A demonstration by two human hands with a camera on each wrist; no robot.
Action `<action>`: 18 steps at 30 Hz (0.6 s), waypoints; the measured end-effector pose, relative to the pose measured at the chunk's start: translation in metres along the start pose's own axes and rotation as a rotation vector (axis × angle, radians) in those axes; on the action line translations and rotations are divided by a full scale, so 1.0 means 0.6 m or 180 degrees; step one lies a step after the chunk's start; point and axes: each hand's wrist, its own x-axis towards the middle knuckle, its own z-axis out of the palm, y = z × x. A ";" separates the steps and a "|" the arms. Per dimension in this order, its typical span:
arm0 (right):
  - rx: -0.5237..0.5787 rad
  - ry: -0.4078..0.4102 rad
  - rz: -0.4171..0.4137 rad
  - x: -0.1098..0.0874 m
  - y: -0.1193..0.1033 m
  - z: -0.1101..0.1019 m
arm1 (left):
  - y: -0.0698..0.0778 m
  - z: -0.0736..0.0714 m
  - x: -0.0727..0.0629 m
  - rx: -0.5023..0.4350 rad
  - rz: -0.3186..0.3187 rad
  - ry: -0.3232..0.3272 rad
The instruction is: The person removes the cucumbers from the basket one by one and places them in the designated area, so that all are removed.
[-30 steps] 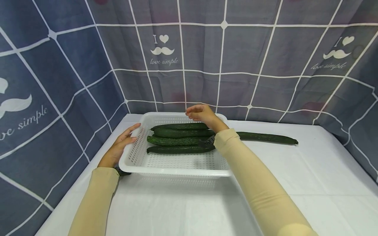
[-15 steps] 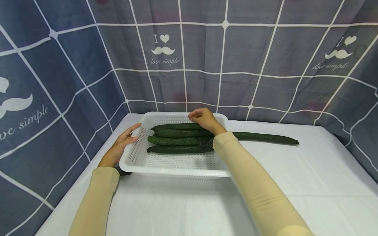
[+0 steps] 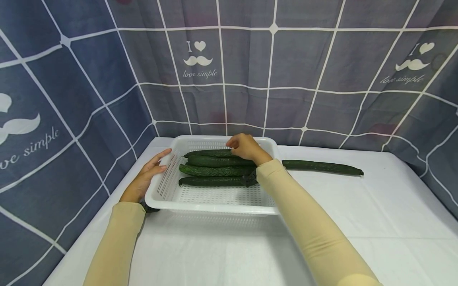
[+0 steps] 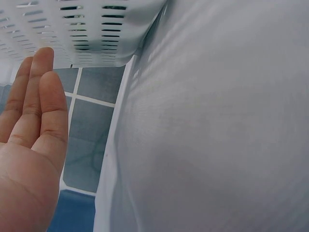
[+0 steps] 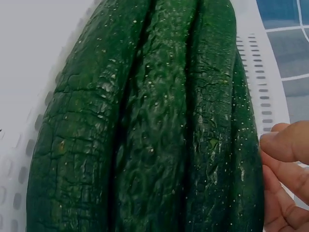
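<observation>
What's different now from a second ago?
The right hand came down to the farthest cucumber in the white basket; I can't tell if it grips it. The left hand stayed by the basket's left end, and the basket and cucumbers look unmoved.

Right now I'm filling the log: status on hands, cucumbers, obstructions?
Left hand beside white plastic basket. Right hand at rearmost cucumber, grip unclear. Four cucumbers in basket, a fifth on table. Right sleeve partly hides the basket.

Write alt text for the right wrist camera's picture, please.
Four dark green cucumbers lie side by side in a white slotted basket, seen close up. At the right edge, the right hand is at the rightmost cucumber's side; whether it grips is unclear.
</observation>
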 end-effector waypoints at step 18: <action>-0.0180 -0.0314 0.0059 -0.001 -0.005 0.004 | 0.002 -0.001 -0.001 -0.0023 0.0015 -0.0034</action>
